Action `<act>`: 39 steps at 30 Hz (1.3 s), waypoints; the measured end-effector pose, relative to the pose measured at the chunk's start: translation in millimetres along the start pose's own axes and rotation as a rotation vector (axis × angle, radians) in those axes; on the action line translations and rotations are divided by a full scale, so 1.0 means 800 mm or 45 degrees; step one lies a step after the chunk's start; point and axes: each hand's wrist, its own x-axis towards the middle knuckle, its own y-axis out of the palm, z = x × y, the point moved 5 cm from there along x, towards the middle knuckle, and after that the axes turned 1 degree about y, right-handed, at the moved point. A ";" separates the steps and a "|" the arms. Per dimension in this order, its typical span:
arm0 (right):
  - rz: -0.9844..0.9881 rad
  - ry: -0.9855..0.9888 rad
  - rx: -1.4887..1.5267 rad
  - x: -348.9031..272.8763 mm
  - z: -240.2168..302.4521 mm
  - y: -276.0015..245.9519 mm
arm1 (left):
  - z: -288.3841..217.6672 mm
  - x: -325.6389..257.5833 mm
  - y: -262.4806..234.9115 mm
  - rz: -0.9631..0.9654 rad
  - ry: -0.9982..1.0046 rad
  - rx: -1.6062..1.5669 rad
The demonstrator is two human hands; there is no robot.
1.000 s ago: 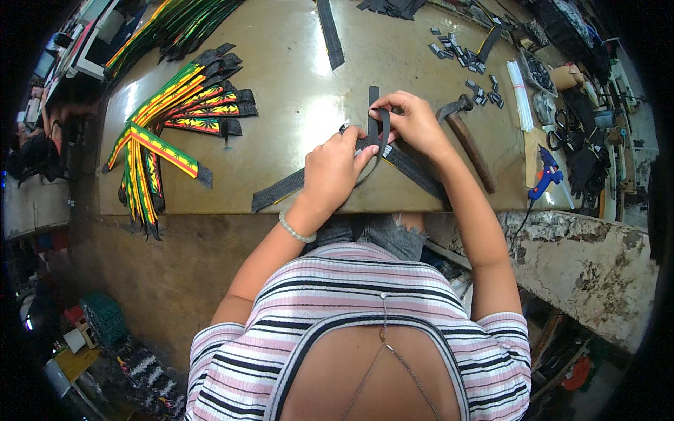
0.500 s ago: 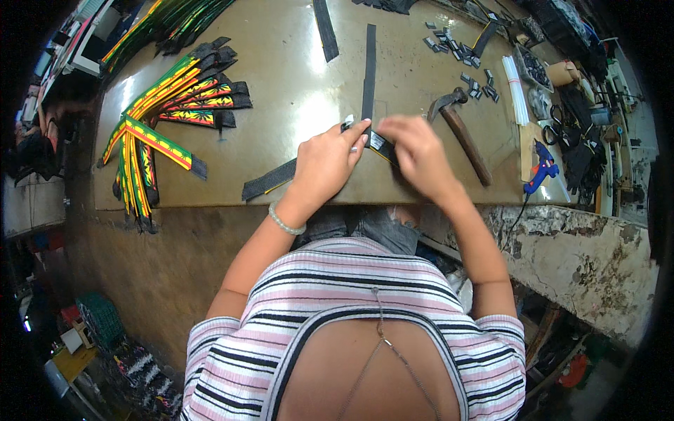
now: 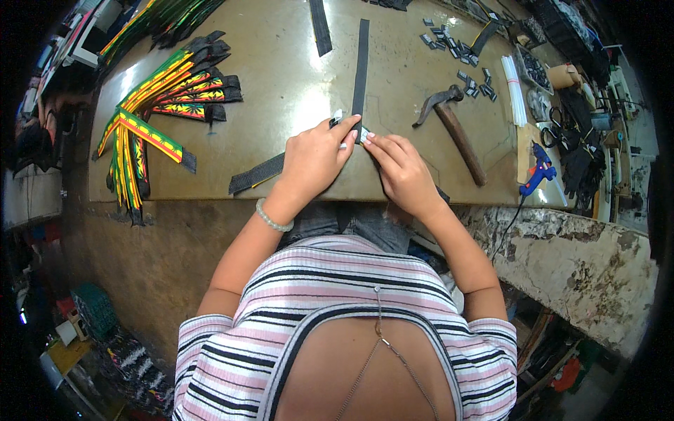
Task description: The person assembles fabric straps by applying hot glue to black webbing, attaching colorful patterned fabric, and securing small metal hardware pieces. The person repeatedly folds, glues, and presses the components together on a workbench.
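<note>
A long black woven strap (image 3: 361, 74) runs away from me across the table, its near end between my hands. My left hand (image 3: 316, 156) pinches that end with thumb and forefinger. A small whitish piece (image 3: 338, 115) shows by its knuckles. Fingertips of my right hand (image 3: 404, 172) press together on a small pale label (image 3: 364, 135) at the strap's end. Another black strap (image 3: 257, 174) with a yellow edge sticks out left of my left hand. To the right lies a hammer (image 3: 460, 133) with a wooden handle.
Red, yellow and green patterned straps (image 3: 158, 137) lie fanned out at left. Small dark tags (image 3: 447, 43) are scattered at the far right. Along the right edge are white sticks (image 3: 514, 91), scissors (image 3: 550, 135) and a blue glue gun (image 3: 539, 168). Another black strap (image 3: 319, 27) lies at the far side.
My right hand, blurred and raised beside the strap before, has come down onto the label with its fingers pressed together. My left hand keeps its pinch. The whole view has shifted slightly.
</note>
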 end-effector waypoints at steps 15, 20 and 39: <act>-0.181 0.941 0.241 -0.024 -0.029 -0.068 | 0.043 -0.041 -0.035 -0.248 -0.202 -0.164; 0.066 0.612 0.033 0.009 0.027 -0.034 | 0.049 -0.042 -0.031 -0.164 -0.221 -0.091; -0.411 0.604 -0.732 -0.031 -0.053 -0.065 | -0.006 -0.002 0.003 -0.095 -0.203 0.151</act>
